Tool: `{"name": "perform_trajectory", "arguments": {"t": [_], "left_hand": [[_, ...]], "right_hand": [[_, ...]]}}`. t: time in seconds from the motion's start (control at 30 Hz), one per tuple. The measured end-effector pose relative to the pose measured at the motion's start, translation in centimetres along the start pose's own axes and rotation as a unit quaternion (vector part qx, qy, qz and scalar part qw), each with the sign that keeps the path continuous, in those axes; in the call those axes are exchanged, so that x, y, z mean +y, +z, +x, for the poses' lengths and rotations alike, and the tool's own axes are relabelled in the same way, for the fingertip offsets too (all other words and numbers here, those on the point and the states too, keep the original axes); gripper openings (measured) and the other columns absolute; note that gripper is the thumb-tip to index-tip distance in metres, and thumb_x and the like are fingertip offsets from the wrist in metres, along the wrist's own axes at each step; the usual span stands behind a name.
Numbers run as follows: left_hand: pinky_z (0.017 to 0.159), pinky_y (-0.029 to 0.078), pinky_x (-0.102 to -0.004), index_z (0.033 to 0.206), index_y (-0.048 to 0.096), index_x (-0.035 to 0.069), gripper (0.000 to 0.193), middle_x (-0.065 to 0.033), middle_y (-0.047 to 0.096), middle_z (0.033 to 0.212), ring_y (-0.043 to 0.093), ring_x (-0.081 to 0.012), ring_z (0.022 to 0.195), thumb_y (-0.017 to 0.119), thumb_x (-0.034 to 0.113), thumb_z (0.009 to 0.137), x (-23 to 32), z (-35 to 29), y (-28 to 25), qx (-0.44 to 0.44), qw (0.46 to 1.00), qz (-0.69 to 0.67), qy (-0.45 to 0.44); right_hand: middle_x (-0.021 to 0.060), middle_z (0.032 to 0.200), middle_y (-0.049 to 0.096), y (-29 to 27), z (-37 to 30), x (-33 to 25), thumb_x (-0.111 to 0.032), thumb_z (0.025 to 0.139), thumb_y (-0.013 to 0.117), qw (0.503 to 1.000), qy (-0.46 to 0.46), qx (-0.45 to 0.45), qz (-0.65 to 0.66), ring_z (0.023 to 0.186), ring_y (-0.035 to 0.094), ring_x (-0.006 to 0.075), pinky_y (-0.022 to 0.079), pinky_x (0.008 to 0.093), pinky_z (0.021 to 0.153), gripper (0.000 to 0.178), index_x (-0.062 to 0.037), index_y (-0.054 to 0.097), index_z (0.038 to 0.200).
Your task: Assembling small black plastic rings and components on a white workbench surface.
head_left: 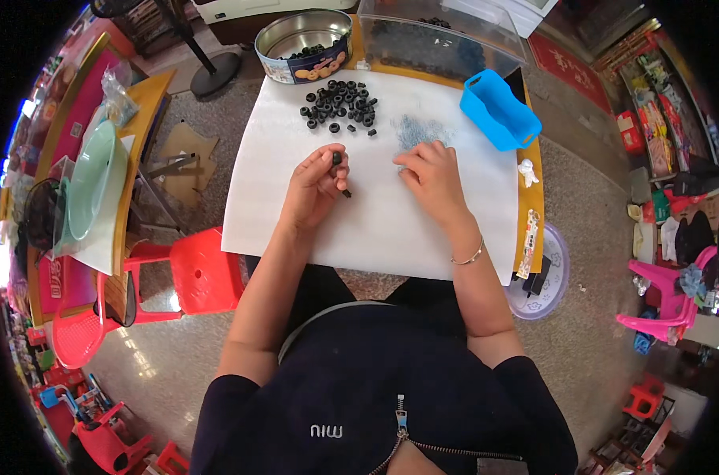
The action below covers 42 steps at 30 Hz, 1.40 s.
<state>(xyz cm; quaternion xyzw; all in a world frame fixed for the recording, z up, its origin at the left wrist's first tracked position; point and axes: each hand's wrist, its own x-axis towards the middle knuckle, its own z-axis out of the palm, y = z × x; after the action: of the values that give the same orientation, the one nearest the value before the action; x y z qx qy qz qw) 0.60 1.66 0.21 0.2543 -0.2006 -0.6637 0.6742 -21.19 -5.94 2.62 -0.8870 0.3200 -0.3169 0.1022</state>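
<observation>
Thumb and fingers of the left hand (318,184) make a narrow grip on a black bead-like part (337,158), while a smaller dark piece (346,193) shows by the lower fingers. From where I watch, the right hand (435,176) has its fingers curled down beside a scatter of tiny grey-blue bits (420,129); I cannot tell whether its grip holds one.

The held part is small, rounded and dark, raised just above a white sheet (272,214). Its likes sit beyond the left hand in a loose heap of glossy black parts (340,103), some showing holes.

I see the sheet covering most of a surface (531,186) with yellow-brown edges. Along its far side stand a printed round tin (320,73) with black parts inside and a clear plastic bin (486,62); a bright blue tray (487,129) lies at the far right corner. Around it I make out a speckled floor (173,352), a red plastic chair (207,273), a pale green basin (98,186) on the left and a pink stool (658,277) on the right.
</observation>
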Motion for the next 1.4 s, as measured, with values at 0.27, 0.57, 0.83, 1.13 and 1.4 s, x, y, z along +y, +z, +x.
{"name": "perform_trajectory", "arguments": {"t": [0.27, 0.57, 0.83, 1.13, 1.4], "left_hand": [[0.062, 0.048, -0.0252, 0.110, 0.057, -0.003, 0.024, -0.0086, 0.058, 0.089, 0.055, -0.0135, 0.073, 0.053, 0.016, 0.096, 0.2, -0.5, 0.0, 0.002, 1.000, 0.010, 0.007], [0.062, 0.049, -0.0250, 0.110, 0.058, -0.003, 0.023, -0.0089, 0.058, 0.089, 0.055, -0.0135, 0.073, 0.052, 0.015, 0.096, 0.1, -0.5, 0.2, 0.011, 1.000, 0.015, 0.004], [0.060, 0.049, -0.0246, 0.108, 0.058, -0.003, 0.021, -0.0088, 0.058, 0.087, 0.056, -0.0127, 0.071, 0.054, 0.013, 0.095, 0.2, -0.8, 0.5, 0.036, 0.999, 0.015, 0.006], [0.066, 0.047, -0.0266, 0.099, 0.068, 0.000, 0.020, -0.0062, 0.066, 0.080, 0.058, -0.0140, 0.070, 0.065, 0.017, 0.088, 2.1, -1.4, 0.3, 0.178, 0.729, 0.647, 0.139], [0.082, 0.047, -0.0375, 0.096, 0.069, 0.010, 0.016, -0.0090, 0.058, 0.112, 0.054, -0.0269, 0.101, 0.067, 0.019, 0.083, 1.9, -0.9, -0.7, 0.178, 0.583, 0.764, 0.212]], "right_hand": [[0.0042, 0.085, 0.060, 0.7, -0.4, 0.5, -0.005, 0.078, 0.064, 0.995, 0.050, 0.061, 0.063, 0.085, 0.054, 0.0238, 0.041, 0.0370, 0.077, 0.007, -0.0086, 0.066, 0.084], [0.0084, 0.083, 0.063, 0.7, -0.8, 0.5, -0.006, 0.083, 0.062, 0.950, 0.204, 0.103, 0.213, 0.077, 0.058, 0.0237, 0.047, 0.0331, 0.069, 0.006, -0.0038, 0.065, 0.089], [0.0089, 0.080, 0.062, 0.5, -0.4, -1.3, -0.003, 0.082, 0.064, 0.974, 0.092, 0.035, 0.203, 0.074, 0.057, 0.0238, 0.046, 0.0323, 0.067, 0.005, -0.0027, 0.065, 0.087], [0.0064, 0.081, 0.063, 0.8, -0.7, -0.8, -0.005, 0.084, 0.064, 0.931, 0.208, 0.023, 0.300, 0.070, 0.057, 0.0123, 0.046, 0.0254, 0.064, 0.008, -0.0011, 0.066, 0.091], [0.0019, 0.080, 0.061, 0.7, -0.6, -1.0, -0.005, 0.084, 0.064, 0.896, 0.228, 0.004, 0.381, 0.072, 0.054, 0.0078, 0.044, 0.0232, 0.065, 0.010, 0.0000, 0.066, 0.092]]}}
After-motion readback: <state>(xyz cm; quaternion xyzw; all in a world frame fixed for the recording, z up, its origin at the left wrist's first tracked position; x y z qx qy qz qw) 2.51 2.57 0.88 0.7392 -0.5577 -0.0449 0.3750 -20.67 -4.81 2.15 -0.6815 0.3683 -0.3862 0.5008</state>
